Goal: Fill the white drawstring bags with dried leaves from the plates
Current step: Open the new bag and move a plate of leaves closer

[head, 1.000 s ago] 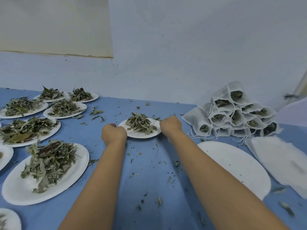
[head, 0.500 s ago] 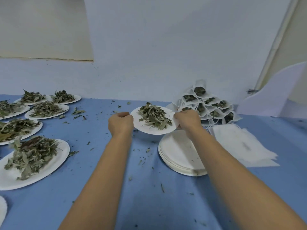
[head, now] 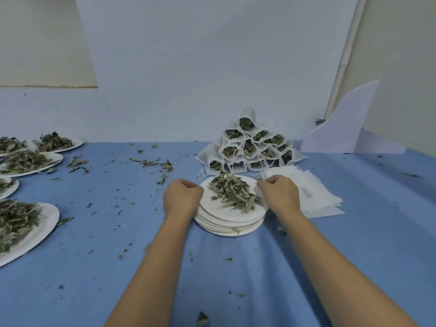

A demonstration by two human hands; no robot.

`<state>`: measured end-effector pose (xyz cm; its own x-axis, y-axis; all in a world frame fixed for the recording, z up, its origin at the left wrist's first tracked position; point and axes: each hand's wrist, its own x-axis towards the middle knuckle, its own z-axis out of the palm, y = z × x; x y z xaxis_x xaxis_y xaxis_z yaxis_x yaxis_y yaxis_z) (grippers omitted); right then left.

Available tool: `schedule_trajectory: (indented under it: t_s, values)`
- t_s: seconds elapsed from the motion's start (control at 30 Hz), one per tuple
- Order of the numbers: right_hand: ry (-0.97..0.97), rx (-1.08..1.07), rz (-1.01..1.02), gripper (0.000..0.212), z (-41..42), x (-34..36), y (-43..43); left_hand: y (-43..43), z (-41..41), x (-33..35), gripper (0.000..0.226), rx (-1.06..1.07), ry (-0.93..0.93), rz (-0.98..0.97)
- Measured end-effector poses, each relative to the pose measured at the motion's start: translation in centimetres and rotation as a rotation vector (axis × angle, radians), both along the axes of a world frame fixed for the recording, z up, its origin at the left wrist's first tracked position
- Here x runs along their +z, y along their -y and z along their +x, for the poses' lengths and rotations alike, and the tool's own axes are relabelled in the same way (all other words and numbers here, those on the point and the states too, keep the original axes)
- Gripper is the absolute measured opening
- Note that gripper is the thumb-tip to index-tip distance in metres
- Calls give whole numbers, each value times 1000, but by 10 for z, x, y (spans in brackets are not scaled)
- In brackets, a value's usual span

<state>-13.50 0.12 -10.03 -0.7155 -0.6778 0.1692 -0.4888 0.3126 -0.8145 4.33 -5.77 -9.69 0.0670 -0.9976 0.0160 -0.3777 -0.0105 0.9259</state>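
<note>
I grip the round white paper plate (head: 212, 208) by its rim, left hand (head: 182, 199) and right hand (head: 279, 197), fingers (head: 269, 183) curled. Dried green leaves (head: 232, 193) on it.

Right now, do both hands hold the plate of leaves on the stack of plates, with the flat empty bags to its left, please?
Not quite: the head view shows the flat empty bags to its right. Left hand and right hand do hold the plate of leaves on the stack of plates.

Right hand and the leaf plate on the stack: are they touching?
Touching. The head view shows the right hand pinching the leaf plate by its right rim, which bends up against the knuckles.
</note>
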Motion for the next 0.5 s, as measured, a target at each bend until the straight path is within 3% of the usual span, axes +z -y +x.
schedule_trajectory:
  t_s: [0.1,0.17,0.23,0.33,0.4,0.5]
  values:
    - [53,33,-84,19,7,-4,-2,0,-2,-7,24,37,-1,-19]
    - [204,61,-132,25,14,-5,0,-2,-5,-9,34,16,-67,-32]
    - [317,82,-135,27,20,-7,3,-6,-10,-10,38,-22,-152,-20]
    - [336,102,-136,24,25,-8,4,-10,-16,-11,37,-32,-195,-26]
    - [262,103,-162,26,22,-9,2,-12,-17,-12,37,-28,-199,-43]
    - [-108,-11,-181,32,2,-10,-6,-14,-16,-9,38,-13,-194,-78]
